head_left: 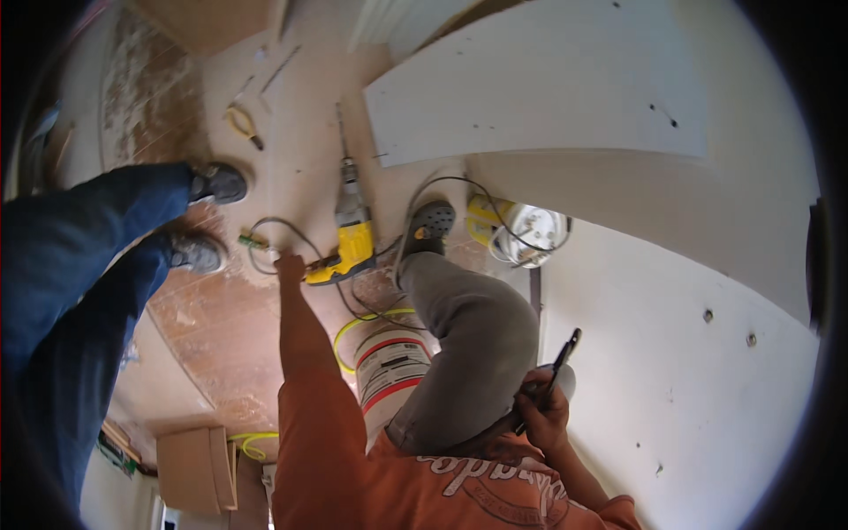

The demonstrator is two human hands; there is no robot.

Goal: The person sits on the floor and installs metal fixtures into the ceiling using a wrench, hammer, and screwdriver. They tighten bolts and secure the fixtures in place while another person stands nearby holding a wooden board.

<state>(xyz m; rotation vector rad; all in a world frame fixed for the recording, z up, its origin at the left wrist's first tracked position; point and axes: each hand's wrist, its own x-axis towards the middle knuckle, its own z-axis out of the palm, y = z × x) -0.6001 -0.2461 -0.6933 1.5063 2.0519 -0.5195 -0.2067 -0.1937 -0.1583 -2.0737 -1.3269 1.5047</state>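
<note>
My left arm reaches down to the floor, and my left hand [290, 264] is closed at the pale end of a small green-and-white item [254, 241], whose kind I cannot make out. Right beside that hand lies a yellow-and-grey power drill [353, 238] with a long bit pointing away from me. Its dark cord loops over the floor and round my shoe. Close to my bent knee, my right hand [544, 413] grips a black marker pen [562, 360], tip end upward. The fingers partly cover the pen's lower half.
A white bucket with red bands [393, 371] stands under my leg. A yellow container [484, 219] and an open white pail [534, 231] stand by the white panel [548, 97]. Yellow-handled pliers [243, 124] lie far left. Another person's shoes [219, 183] are at left, near cardboard [190, 468].
</note>
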